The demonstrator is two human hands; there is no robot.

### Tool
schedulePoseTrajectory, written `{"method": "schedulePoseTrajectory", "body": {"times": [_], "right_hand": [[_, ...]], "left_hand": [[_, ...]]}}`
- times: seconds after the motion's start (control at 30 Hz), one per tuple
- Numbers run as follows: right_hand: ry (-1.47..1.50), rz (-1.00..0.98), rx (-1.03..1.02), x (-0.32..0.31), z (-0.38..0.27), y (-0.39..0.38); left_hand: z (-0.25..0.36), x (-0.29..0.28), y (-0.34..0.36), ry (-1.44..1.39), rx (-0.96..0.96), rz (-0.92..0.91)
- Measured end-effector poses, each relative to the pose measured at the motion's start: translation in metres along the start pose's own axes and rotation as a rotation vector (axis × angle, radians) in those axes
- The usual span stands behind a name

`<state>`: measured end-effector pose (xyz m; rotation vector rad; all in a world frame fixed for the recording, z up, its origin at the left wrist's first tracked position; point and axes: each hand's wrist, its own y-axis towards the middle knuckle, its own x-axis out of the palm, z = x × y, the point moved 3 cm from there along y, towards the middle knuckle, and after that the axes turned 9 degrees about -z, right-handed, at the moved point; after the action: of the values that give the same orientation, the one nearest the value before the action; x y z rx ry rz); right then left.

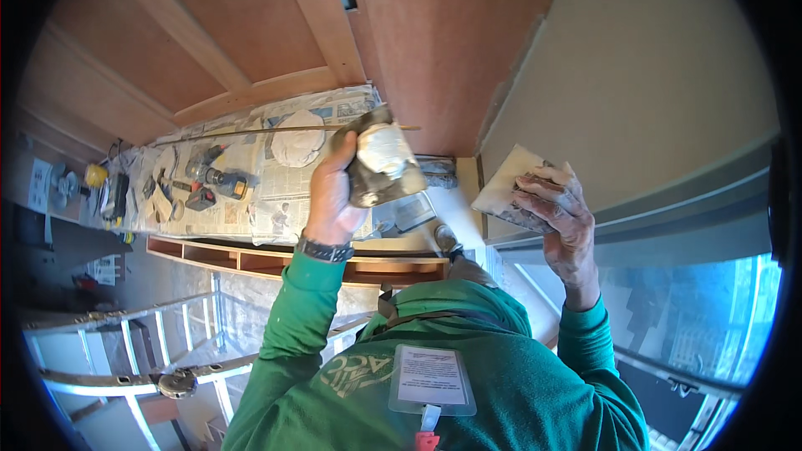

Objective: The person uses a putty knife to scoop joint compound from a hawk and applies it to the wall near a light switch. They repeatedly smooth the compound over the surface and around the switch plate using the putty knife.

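Note:
My left hand [328, 192] is closed on a dark, roughly square plate [368, 186] that carries a thick mound of white putty [386, 150]. To the right, my right hand [561, 215] grips a flat, square putty spreader [504, 181] whose face is smeared pale. Its fingers lie across the spreader's face, and dried white residue marks the skin. The two tools are apart, and the spreader is close to the pale wall [643, 92].
Newspaper [276, 188] covers a surface at left, bearing a cordless drill [225, 179] and a bundled white cloth [298, 140]. A thin stick [276, 129] lies across it. Wooden panelling [443, 42] rises ahead. An aluminium ladder [134, 384] stands lower left; a window [743, 326] is at right.

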<state>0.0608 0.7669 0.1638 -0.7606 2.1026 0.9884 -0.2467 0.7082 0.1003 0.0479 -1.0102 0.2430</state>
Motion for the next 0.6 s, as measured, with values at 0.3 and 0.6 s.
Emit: {"method": "schedulePoseTrajectory", "body": {"times": [0.3, 0.6], "right_hand": [[-0.199, 0.002, -0.216, -0.020, 0.017, 0.081], [-0.142, -0.172, -0.327, -0.001, 0.046, 0.124]], "left_hand": [[-0.016, 0.048, 0.048, 0.205, -0.006, -0.023], [-0.013, 0.035, 0.053, 0.285, 0.107, 0.155]]}}
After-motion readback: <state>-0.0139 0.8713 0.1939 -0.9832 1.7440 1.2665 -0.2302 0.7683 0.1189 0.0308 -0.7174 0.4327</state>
